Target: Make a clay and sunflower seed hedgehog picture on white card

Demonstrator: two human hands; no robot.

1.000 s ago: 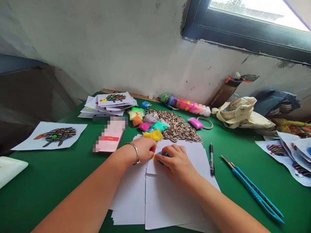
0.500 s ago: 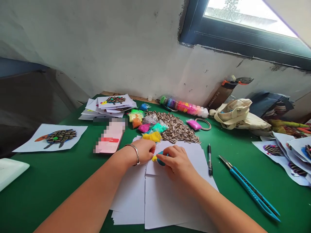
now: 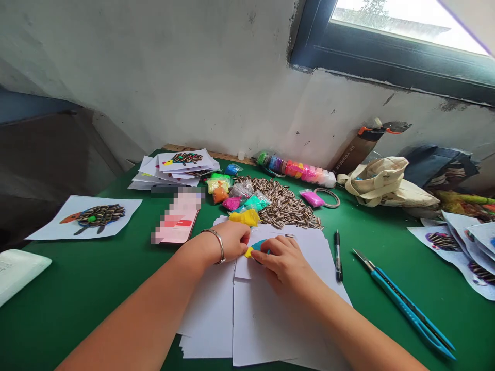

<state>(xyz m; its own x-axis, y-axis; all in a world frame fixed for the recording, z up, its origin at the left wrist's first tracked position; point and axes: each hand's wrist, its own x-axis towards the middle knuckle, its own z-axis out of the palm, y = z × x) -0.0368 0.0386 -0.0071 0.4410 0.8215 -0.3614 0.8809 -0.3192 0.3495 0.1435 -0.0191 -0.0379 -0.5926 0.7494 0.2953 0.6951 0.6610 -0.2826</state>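
Observation:
A flattened blue clay shape (image 3: 260, 245) with a small yellow clay piece (image 3: 248, 252) at its left end lies on a small white paper (image 3: 244, 271). My left hand (image 3: 231, 241), a silver bangle at its wrist, rests curled at the left of the yellow piece; its fingertips touch the paper or clay, and whether anything is in them is hidden. Closed and bent over the blue clay is my right hand (image 3: 281, 258), thumb and index finger together at its lower edge. What they hold, if anything, is too small to name. One sunflower seed (image 3: 289, 235) shows beside its knuckles.
Behind the paper stack (image 3: 209, 314) lie a sunflower seed heap (image 3: 290, 201) and bagged clay, including a yellow bag (image 3: 244, 217). To the right are a pen (image 3: 337, 255) and blue tweezers (image 3: 406, 304); to the left, a phone (image 3: 178, 221) and a seed-covered turtle picture (image 3: 93, 217).
My right hand has shifted slightly right and lifted off part of the blue clay, so more of it shows. A seed has come into view beside that hand. My left hand stays by the yellow piece.

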